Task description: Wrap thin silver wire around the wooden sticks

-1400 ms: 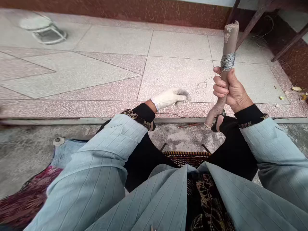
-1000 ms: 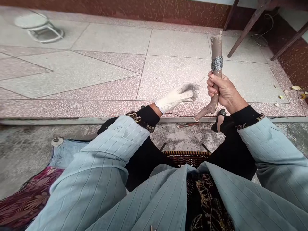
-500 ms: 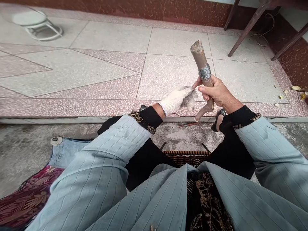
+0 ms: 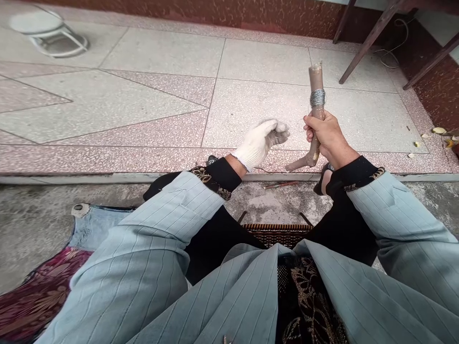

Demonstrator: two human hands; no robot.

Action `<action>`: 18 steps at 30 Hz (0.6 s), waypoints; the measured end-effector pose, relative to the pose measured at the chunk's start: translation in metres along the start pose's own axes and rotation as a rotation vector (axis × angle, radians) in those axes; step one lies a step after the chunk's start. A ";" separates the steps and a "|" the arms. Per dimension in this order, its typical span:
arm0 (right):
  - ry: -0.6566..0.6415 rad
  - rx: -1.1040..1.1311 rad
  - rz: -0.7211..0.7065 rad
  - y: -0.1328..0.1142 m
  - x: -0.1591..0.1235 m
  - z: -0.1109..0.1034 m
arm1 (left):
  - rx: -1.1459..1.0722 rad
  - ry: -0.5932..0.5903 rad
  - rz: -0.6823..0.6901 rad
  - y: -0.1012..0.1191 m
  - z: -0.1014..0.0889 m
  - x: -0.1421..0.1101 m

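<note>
My right hand (image 4: 329, 133) is bare and wrapped round a crooked wooden stick (image 4: 317, 79). The stick stands nearly upright, with its bent lower end pointing left. Thin silvery wire (image 4: 317, 98) is coiled round its upper part, just above my fingers. A faint loose strand seems to show left of the stick. My left hand (image 4: 263, 139), in a white knitted glove with a greyish palm, hovers left of the stick, apart from it. Its fingers are loosely curved and nothing can be made out in them.
A raised tiled floor (image 4: 161, 100) lies ahead, its edge near my feet. A white stool (image 4: 53, 36) stands far left, and dark wooden legs (image 4: 369, 40) at upper right. A thin reddish stick (image 4: 280, 185) lies below the edge. Folded clothing (image 4: 95, 227) lies at left.
My right hand has turned the stick more upright and shifted it slightly right. My left hand has drawn away from it, and its fingers have loosened.
</note>
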State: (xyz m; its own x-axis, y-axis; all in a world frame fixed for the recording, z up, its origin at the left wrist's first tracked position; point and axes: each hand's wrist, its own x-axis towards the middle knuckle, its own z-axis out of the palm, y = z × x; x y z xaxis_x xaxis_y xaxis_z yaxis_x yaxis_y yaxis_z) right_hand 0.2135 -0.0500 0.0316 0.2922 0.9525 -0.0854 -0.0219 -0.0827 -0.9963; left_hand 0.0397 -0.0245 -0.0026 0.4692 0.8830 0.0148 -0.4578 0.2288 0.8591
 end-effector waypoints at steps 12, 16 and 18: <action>0.022 0.240 0.181 -0.007 -0.002 -0.006 | 0.328 -0.081 0.023 0.013 -0.003 -0.005; 0.006 0.239 0.193 -0.006 -0.002 -0.006 | 0.544 -0.171 0.130 0.015 -0.005 -0.003; -0.013 0.241 0.201 -0.006 -0.003 -0.005 | 0.676 -0.204 0.134 0.015 -0.003 -0.002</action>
State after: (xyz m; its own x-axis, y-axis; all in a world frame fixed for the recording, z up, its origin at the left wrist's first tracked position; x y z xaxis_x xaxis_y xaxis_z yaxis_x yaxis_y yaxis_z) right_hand 0.2176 -0.0540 0.0381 0.2471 0.9277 -0.2797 -0.3050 -0.1995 -0.9312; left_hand 0.0293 -0.0216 0.0083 0.6036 0.7766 0.1807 0.0157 -0.2382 0.9711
